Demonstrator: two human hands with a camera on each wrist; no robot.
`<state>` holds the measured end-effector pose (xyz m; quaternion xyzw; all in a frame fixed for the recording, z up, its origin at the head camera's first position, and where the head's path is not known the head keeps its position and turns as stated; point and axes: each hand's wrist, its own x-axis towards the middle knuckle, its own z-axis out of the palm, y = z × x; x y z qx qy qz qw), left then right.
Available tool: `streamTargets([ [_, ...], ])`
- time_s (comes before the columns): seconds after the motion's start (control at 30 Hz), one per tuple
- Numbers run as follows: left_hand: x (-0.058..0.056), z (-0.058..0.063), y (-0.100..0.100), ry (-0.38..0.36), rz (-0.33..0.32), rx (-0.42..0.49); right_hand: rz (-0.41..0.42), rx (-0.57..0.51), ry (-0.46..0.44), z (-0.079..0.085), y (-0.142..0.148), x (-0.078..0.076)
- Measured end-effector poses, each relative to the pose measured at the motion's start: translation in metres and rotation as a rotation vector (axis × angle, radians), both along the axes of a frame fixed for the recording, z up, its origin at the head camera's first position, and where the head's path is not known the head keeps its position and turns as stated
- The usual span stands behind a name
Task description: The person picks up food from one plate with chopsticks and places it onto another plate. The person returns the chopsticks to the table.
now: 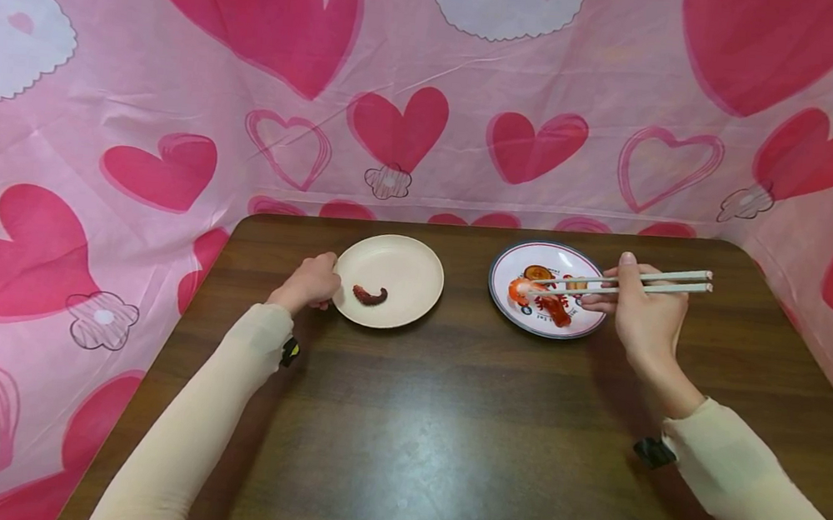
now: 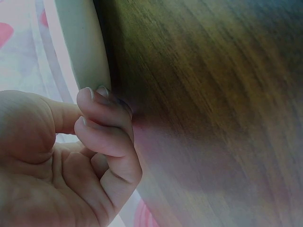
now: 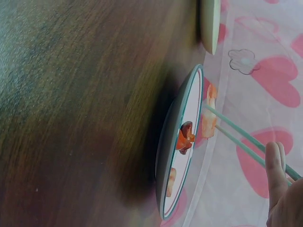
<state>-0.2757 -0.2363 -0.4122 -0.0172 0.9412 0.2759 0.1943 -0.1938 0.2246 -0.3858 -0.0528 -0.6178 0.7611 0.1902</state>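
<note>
My left hand [image 1: 309, 283] pinches the left rim of a cream plate [image 1: 401, 259]; in the left wrist view its curled fingers meet the plate's edge [image 2: 87, 47]. On that plate lies a dark reddish, curled piece of food, like a small tentacle [image 1: 369, 296]. My right hand [image 1: 645, 315] holds a pair of pale green chopsticks [image 1: 674, 276]. Their tips grip an orange-and-white shrimp [image 3: 208, 116], which the right wrist view shows raised off the patterned plate [image 1: 497, 305]. A red piece [image 1: 555, 309], a round brown slice [image 1: 538, 273] and a pale piece [image 3: 171, 182] lie on that plate.
Both plates stand near the far edge of a dark wooden table [image 1: 400, 426], with a gap between them. A pink cloth with hearts [image 1: 540, 146] hangs behind the table and along both sides.
</note>
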Motion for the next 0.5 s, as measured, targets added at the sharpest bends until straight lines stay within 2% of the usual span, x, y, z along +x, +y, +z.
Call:
streamTargets([
  [0.5, -0.0009, -0.0014, -0.0003, -0.005, 0.003, 0.002, -0.006, 0.032, 0.023, 0.0052, -0.0055, 0.0018],
])
